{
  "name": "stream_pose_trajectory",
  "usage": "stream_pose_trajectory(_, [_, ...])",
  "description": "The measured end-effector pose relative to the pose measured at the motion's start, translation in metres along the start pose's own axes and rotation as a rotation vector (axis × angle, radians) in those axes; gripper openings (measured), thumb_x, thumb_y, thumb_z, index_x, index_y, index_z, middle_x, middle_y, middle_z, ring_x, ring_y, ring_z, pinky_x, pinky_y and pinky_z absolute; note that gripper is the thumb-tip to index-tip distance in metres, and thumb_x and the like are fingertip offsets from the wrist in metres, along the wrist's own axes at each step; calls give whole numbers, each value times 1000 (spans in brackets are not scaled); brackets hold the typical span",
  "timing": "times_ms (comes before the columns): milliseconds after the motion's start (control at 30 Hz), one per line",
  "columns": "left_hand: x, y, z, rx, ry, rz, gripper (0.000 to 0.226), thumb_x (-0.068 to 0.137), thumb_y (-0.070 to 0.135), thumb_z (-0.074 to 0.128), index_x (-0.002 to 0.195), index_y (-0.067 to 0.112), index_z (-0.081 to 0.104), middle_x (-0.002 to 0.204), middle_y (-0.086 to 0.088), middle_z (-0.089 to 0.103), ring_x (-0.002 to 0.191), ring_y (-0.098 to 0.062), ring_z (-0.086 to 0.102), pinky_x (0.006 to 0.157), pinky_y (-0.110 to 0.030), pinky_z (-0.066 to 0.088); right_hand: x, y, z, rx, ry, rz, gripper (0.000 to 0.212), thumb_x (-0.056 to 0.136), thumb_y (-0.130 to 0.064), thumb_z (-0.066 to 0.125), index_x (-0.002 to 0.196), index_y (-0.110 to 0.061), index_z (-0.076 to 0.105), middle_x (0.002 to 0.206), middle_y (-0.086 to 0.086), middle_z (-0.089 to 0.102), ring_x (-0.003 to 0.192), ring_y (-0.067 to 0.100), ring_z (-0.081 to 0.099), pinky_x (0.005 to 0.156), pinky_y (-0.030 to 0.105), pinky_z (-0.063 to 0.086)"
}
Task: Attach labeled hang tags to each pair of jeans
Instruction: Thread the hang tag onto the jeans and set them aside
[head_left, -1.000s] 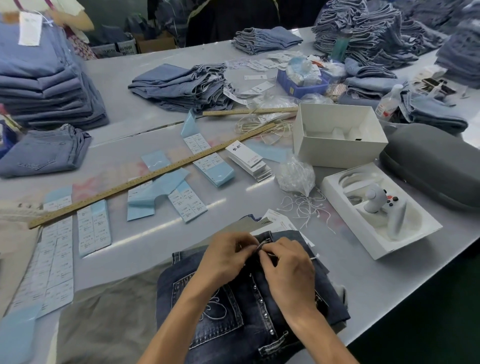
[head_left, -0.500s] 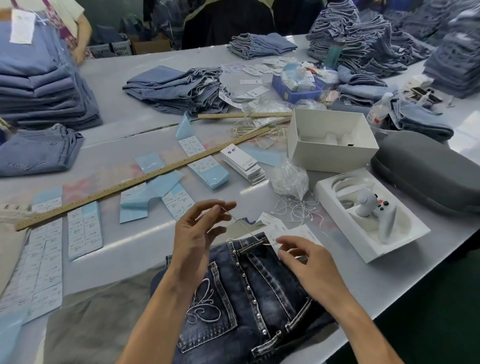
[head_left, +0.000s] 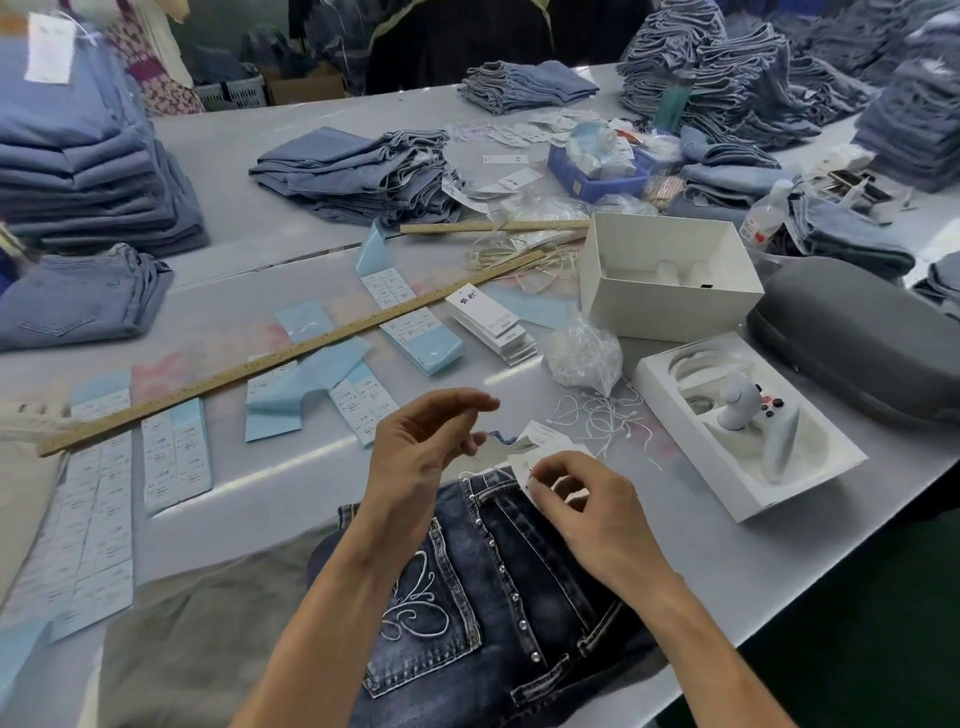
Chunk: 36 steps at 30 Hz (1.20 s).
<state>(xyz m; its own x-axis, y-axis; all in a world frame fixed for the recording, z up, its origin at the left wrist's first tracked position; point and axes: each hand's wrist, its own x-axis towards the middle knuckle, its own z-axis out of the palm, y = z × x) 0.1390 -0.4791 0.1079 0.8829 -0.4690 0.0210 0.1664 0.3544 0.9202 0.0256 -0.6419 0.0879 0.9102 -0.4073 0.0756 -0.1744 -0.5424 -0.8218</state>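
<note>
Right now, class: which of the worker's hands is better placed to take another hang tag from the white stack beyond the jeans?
The left hand, probably. It is raised above the dark jeans, while the right hand pinches the hang tag. The stack of tags lies beyond both.

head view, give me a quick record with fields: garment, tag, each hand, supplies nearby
garment: dark jeans lying at the near table edge, embroidered back pocket up
tag: white hang tag at the waistband
right hand: right hand pinches the tag's edge
left hand: left hand raised above the jeans, fingertips drawn together; any string too thin to confirm
supplies: tag stack, loose strings, wooden ruler
</note>
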Motion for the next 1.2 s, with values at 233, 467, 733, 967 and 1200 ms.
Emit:
stream_pose_trajectory(233, [12, 0, 3, 281, -67, 57, 27, 94, -10, 58, 104, 9, 75, 90, -10, 78, 78, -20, 72, 77, -28, 60, 3, -8, 24, -343, -48, -179, 7, 91, -23, 71, 98, -23, 70, 93, -11, 62, 83, 8, 57, 77, 22, 48])
stream_pose_trajectory(467, [-6, -27, 5, 399, -46, -11, 9, 90, -1, 72, 98, 3, 70, 86, -9, 78, 78, -29, 74, 71, -30, 60, 5, 10, 27, 253, 155, 163, 15, 92, -16, 71, 86, -30, 69, 83, -11, 72, 77, 6, 67, 70, 16, 50])
stream_pose_trajectory(733, [-12, -46, 8, 711, -69, 127, 18, 85, 0, 77, 90, 17, 78, 86, 14, 73, 79, -6, 67, 72, -15, 52, 0, 12, 25, 545, 123, 228, 14, 93, -13, 71, 92, -25, 77, 91, 2, 77, 91, 19, 73, 86, 33, 58])
stream_pose_trajectory(967, [-16, -45, 10, 690, -85, 120, 22, 85, 5, 77, 96, 22, 70, 80, 5, 70, 73, -9, 66, 68, -15, 50, -1, 16, 28, 531, 124, 239, 13, 93, -16, 71, 92, -27, 77, 93, 0, 77, 92, 17, 72, 90, 39, 58])
stream_pose_trajectory(1200, [-15, -48, 15, 698, -65, 109, 28, 85, 7, 78, 101, 25, 62, 79, 2, 71, 72, -14, 67, 69, -20, 53, -1, 22, 29, 501, 119, 235, 11, 92, -19, 73, 93, -29, 77, 94, -3, 77, 96, 15, 72, 92, 40, 58])
